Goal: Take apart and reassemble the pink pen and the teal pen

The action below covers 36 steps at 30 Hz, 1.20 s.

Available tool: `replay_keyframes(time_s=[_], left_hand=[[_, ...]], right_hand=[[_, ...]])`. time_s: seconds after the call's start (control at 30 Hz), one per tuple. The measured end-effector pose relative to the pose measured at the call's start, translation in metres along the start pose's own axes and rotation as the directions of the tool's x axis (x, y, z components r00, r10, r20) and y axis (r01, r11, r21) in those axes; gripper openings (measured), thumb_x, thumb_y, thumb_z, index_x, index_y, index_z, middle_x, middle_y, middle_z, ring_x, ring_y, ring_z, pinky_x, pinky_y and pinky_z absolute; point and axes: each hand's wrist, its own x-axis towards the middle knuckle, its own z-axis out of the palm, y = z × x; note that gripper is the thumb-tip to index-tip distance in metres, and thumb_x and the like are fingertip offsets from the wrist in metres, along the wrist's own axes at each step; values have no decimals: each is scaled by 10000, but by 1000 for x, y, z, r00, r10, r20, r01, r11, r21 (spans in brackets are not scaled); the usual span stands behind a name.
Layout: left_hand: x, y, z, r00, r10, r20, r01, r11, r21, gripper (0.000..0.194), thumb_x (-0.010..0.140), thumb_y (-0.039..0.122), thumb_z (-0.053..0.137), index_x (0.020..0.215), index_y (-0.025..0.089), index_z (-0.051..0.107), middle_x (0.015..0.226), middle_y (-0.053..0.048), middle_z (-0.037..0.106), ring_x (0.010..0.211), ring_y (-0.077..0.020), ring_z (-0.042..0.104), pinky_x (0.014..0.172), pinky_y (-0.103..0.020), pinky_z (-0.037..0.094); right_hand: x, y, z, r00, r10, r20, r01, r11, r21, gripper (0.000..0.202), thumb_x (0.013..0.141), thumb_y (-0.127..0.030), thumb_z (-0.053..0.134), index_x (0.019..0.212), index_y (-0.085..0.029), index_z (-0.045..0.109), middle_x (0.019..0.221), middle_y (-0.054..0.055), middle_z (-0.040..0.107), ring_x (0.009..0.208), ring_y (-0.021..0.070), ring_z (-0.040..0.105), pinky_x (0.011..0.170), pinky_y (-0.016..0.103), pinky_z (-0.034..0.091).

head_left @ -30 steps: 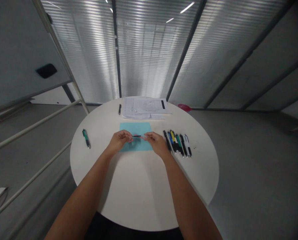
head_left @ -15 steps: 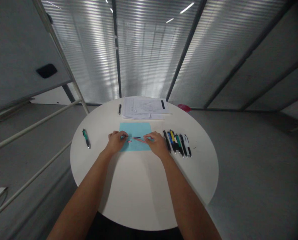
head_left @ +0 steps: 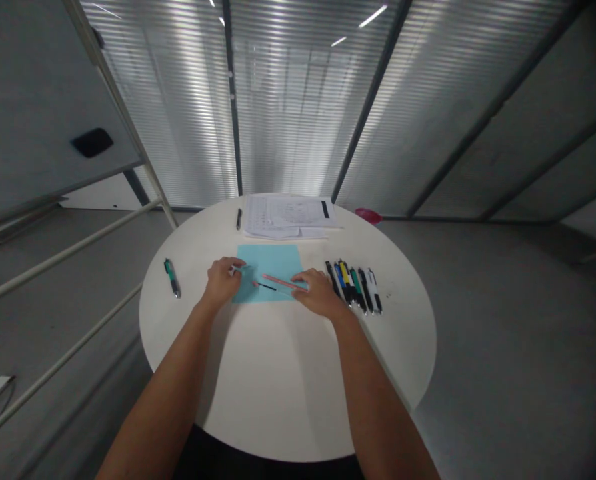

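A blue sheet (head_left: 273, 255) lies under both hands. On it rests a pink pen barrel (head_left: 281, 281), slanting down to the right. Just below the barrel is a thin ink refill (head_left: 268, 287) with a dark section. A small pink pen part (head_left: 255, 284) sits by the refill's left end. My left hand (head_left: 222, 281) is over the sheet's left edge, thumb and forefinger curled together; anything between them is too small to name. My right hand (head_left: 319, 293) is at the sheet's right side, finger and thumb parted around the right ends of the barrel and refill.
Several pens (head_left: 355, 287) lie in a row right of my right hand. A green and black pen (head_left: 172, 277) is at the far left, a dark pen (head_left: 239, 219) beside the printed papers (head_left: 291, 215) at the back. The round white table (head_left: 278, 380) carries everything.
The refill, held level between both hands before, now lies lower and tilted beside the pink barrel. My left hand has drawn away left; my right hand has moved slightly right and its fingers have parted.
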Motion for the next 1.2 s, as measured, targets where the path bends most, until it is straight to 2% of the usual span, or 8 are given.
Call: replay_keyframes(time_s=[0.23, 0.47, 0.57, 0.73, 0.87, 0.97, 1.07, 1.2], left_hand=[[-17, 26, 14, 942, 276, 193, -292, 955, 58, 253, 781, 331, 610, 1007, 294, 715, 986, -67, 631, 977, -257, 511, 879, -441, 365], [-19, 28, 29, 924, 302, 236, -337, 933, 124, 176, 828, 368, 599, 908, 292, 736, 977, -73, 626, 995, -260, 481, 841, -424, 345], [-18, 28, 30, 922, 310, 232, -335, 939, 80, 165, 846, 344, 577, 861, 280, 729, 961, -64, 650, 986, -252, 490, 849, -424, 349], [-13, 30, 23, 962, 255, 92, -246, 964, -100, 198, 865, 353, 538, 849, 233, 695, 877, -52, 690, 918, -217, 554, 861, -384, 395], [-9, 31, 14, 991, 125, -39, -131, 935, -330, 217, 852, 368, 536, 849, 205, 680, 835, -39, 681, 760, -157, 570, 749, -299, 442], [-9, 34, 10, 999, -31, -12, 20, 847, -531, 202, 782, 369, 620, 806, 181, 690, 736, -21, 660, 651, -131, 545, 639, -260, 422], [-10, 38, 8, 989, -101, 108, 147, 720, -679, 198, 696, 361, 709, 743, 169, 709, 686, -22, 659, 615, -123, 542, 602, -248, 405], [-11, 42, 11, 977, -101, 188, 210, 608, -766, 197, 637, 314, 765, 754, 161, 724, 658, -30, 654, 583, -117, 537, 579, -248, 403]], right_hand=[[2, 4, 7, 999, 26, 20, -24, 998, -53, 145, 834, -340, 599, 899, -242, 683, 967, 48, 637, 961, 207, 543, 826, 319, 351], [5, 9, 7, 992, 104, -68, -107, 994, -37, 158, 914, -265, 472, 992, -189, 585, 939, 90, 669, 903, 210, 584, 767, 311, 366], [6, 12, 10, 986, 122, -118, -112, 990, 84, 173, 909, -236, 447, 1041, -187, 547, 898, 77, 670, 863, 202, 593, 736, 304, 379], [14, 13, 16, 967, 198, -161, -87, 850, 520, 309, 922, -270, 320, 1139, -186, 523, 881, 39, 615, 680, 132, 562, 635, 267, 413], [18, 5, 13, 955, 289, -73, -105, 555, 825, 345, 845, -410, 463, 1094, -195, 569, 779, -16, 520, 542, 86, 495, 522, 232, 387], [16, -6, 11, 966, 258, 17, -117, 378, 918, 412, 804, -521, 532, 1046, -194, 597, 656, -51, 455, 470, 69, 432, 454, 211, 340], [12, -18, 15, 987, 150, 63, -122, 429, 895, 431, 793, -572, 553, 945, -176, 634, 574, -59, 439, 439, 64, 401, 431, 204, 312], [10, -27, 21, 990, 101, 98, -134, 464, 876, 397, 771, -571, 584, 807, -177, 590, 545, -57, 490, 422, 68, 444, 423, 199, 343]])
